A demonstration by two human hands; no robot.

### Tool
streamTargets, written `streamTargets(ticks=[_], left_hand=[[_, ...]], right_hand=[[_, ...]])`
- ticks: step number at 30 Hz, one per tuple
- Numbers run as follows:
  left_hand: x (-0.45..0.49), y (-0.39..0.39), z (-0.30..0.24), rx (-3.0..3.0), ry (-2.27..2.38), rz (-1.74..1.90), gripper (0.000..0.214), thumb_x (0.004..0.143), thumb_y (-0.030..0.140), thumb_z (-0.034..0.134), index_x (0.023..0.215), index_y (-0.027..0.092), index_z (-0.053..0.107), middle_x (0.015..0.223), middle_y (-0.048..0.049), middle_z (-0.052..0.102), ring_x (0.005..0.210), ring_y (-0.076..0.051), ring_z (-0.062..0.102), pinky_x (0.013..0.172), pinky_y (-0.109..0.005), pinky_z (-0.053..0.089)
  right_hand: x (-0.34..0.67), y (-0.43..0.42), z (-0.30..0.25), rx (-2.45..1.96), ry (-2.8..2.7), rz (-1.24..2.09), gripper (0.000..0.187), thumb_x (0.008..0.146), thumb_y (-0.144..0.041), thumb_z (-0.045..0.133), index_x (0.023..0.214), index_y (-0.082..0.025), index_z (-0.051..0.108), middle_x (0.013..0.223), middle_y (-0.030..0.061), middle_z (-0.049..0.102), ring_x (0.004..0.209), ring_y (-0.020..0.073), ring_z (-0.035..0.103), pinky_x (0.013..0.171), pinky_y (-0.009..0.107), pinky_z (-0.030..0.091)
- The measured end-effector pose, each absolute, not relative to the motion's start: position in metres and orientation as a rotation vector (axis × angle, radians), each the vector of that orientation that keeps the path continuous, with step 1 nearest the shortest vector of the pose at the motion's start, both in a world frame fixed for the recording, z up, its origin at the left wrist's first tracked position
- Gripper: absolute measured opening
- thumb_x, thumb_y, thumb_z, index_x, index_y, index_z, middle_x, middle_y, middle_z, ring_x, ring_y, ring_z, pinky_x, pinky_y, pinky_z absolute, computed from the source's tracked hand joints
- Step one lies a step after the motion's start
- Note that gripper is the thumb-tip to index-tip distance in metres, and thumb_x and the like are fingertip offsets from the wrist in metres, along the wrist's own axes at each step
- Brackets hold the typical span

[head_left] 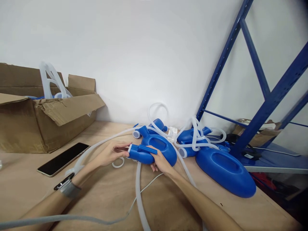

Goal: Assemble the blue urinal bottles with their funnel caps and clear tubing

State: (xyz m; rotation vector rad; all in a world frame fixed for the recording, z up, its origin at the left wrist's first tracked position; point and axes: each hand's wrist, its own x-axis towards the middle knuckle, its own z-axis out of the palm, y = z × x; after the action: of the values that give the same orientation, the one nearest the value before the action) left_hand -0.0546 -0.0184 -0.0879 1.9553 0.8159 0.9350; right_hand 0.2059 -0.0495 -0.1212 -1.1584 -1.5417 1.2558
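Between my hands is a blue plastic mouthpiece (pixel 139 154) with a white rim and a flat blue strap-like handle along its top. My left hand (pixel 115 153) pinches its white rim from the left. From the right, my right hand (pixel 161 162) is wrapped round its rear end, with some fingers hidden beneath. Right behind it lies a blue urinal bottle (pixel 157 142) with a moulded grip. A translucent hose (pixel 138 183) runs from below the mouthpiece towards the front edge. A small white ring (pixel 118 162) lies on the table under my left hand.
More blue bottles (pixel 225 170) and tangled hoses (pixel 196 134) lie to the right, beside a blue metal rack (pixel 255 128). A black phone (pixel 64 158) and an open cardboard box (pixel 21 125) are on the left. A grey cable (pixel 72 218) crosses the front of the table.
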Motion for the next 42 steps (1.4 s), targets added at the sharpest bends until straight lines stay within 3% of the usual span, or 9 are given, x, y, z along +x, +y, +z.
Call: streamTargets(ticks=[7,11,14,18,22,26,32,38,42], left_hand=[[-0.049,-0.02,-0.094,1.787,0.752,0.91,0.058,0.069,0.041,0.087,0.122,0.021,0.074,0.126,-0.0123,0.075,0.113,-0.034,0.073,0.098,-0.05,0.059],[-0.052,-0.016,-0.095,1.818,0.807,0.945,0.058,0.066,0.041,0.09,0.118,0.021,0.074,0.126,-0.0103,0.075,0.111,-0.033,0.072,0.102,-0.049,0.058],[-0.058,-0.01,-0.088,1.714,0.908,1.094,0.06,0.068,0.046,0.087,0.121,0.019,0.074,0.119,-0.0099,0.077,0.11,-0.035,0.071,0.097,-0.048,0.06],[-0.065,0.002,-0.084,1.301,1.11,1.413,0.055,0.07,0.052,0.081,0.109,0.014,0.075,0.113,-0.0127,0.075,0.106,-0.03,0.07,0.087,-0.04,0.063],[-0.076,0.016,-0.092,1.001,1.216,1.574,0.047,0.07,0.049,0.081,0.1,0.013,0.074,0.1,-0.0087,0.072,0.087,-0.02,0.069,0.077,-0.031,0.062],[-0.084,0.026,-0.1,0.956,1.29,1.643,0.05,0.073,0.053,0.076,0.105,0.014,0.071,0.095,-0.007,0.072,0.081,-0.018,0.069,0.075,-0.03,0.06],[-0.088,0.029,-0.101,1.101,1.515,1.663,0.06,0.074,0.055,0.073,0.118,0.015,0.068,0.118,-0.0139,0.073,0.103,-0.026,0.071,0.084,-0.033,0.059],[-0.103,0.031,-0.102,1.474,1.815,1.435,0.061,0.079,0.053,0.072,0.126,0.014,0.068,0.134,-0.0198,0.068,0.128,-0.04,0.06,0.111,-0.049,0.044],[-0.107,0.035,-0.108,1.681,1.913,1.22,0.063,0.085,0.047,0.064,0.134,0.008,0.062,0.14,-0.0255,0.062,0.136,-0.044,0.053,0.114,-0.053,0.039]], right_hand=[[0.213,-0.043,-0.126,-1.255,-1.371,1.364,0.051,0.093,-0.062,0.046,0.114,-0.017,0.054,0.056,-0.0017,0.065,0.03,0.008,0.04,0.031,0.017,0.024],[0.207,-0.043,-0.129,-1.206,-1.436,1.503,0.053,0.099,-0.059,0.043,0.131,-0.018,0.048,0.065,0.0,0.068,0.037,0.0117,0.054,0.035,0.019,0.034],[0.204,-0.046,-0.123,-1.101,-1.529,1.446,0.063,0.099,-0.064,0.043,0.146,-0.022,0.041,0.089,0.006,0.074,0.062,0.0185,0.071,0.047,0.025,0.051],[0.218,-0.052,-0.104,-1.072,-1.742,0.738,0.051,0.101,-0.055,0.048,0.142,-0.026,0.052,0.124,0.0111,0.069,0.104,0.0245,0.071,0.083,0.039,0.06],[0.241,-0.046,-0.097,-1.22,-1.841,-0.069,0.036,0.1,-0.044,0.052,0.127,-0.023,0.065,0.125,0.0136,0.068,0.121,0.0329,0.06,0.11,0.053,0.045],[0.253,-0.032,-0.11,-1.383,-1.859,-0.336,0.046,0.1,-0.045,0.049,0.136,-0.019,0.062,0.134,0.0181,0.061,0.125,0.0378,0.056,0.108,0.057,0.044],[0.257,-0.02,-0.126,-1.512,-1.819,-0.361,0.057,0.099,-0.051,0.049,0.144,-0.017,0.054,0.133,0.0207,0.061,0.124,0.0387,0.056,0.107,0.058,0.043],[0.261,-0.018,-0.125,-1.485,-1.79,-0.206,0.044,0.097,-0.041,0.05,0.135,-0.02,0.059,0.129,0.0165,0.065,0.122,0.0362,0.059,0.106,0.056,0.043],[0.261,-0.021,-0.118,-1.367,-1.861,-0.048,0.04,0.093,-0.038,0.056,0.129,-0.022,0.06,0.131,0.0137,0.066,0.122,0.0342,0.061,0.106,0.053,0.045]])
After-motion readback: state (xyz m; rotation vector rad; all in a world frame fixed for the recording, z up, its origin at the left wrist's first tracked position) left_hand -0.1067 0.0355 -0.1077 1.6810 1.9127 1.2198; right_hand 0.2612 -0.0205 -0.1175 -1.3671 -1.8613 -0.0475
